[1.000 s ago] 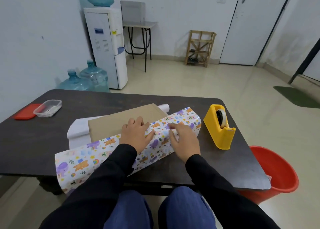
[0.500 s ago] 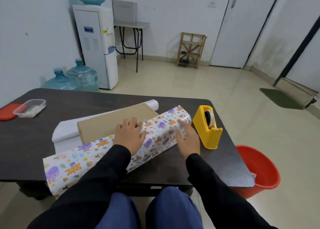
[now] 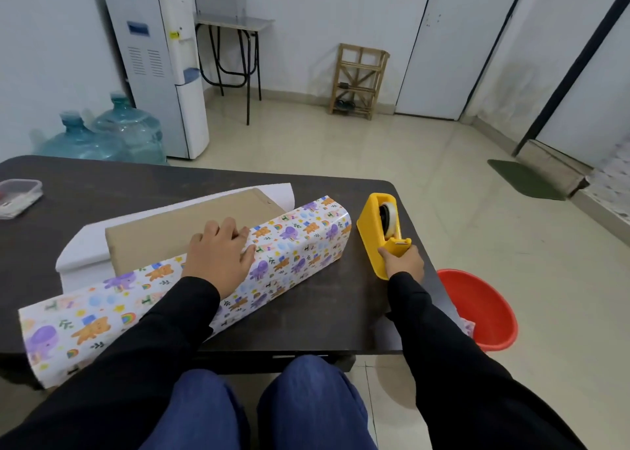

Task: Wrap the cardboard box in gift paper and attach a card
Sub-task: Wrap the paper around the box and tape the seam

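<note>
Your view is bright and evenly lit by soft, diffuse light, with no lamp in frame. Shadows are weak and soft-edged; a faint one sits under your left hand (image 3: 218,258). The glossy gift paper (image 3: 300,245) shows a pale sheen along its fold. The wide-angle lens bends the door (image 3: 429,40) and the table (image 3: 341,299) edge. The centre is sharp; the water bottles (image 3: 102,139) look slightly soft.

A white water dispenser (image 3: 160,64) stands at the far wall (image 3: 306,13), two blue water jugs (image 3: 129,129) beside it. A wooden rack (image 3: 359,79) sits near the door (image 3: 433,47), and a red basin (image 3: 477,306) rests on the floor (image 3: 341,149)
</note>
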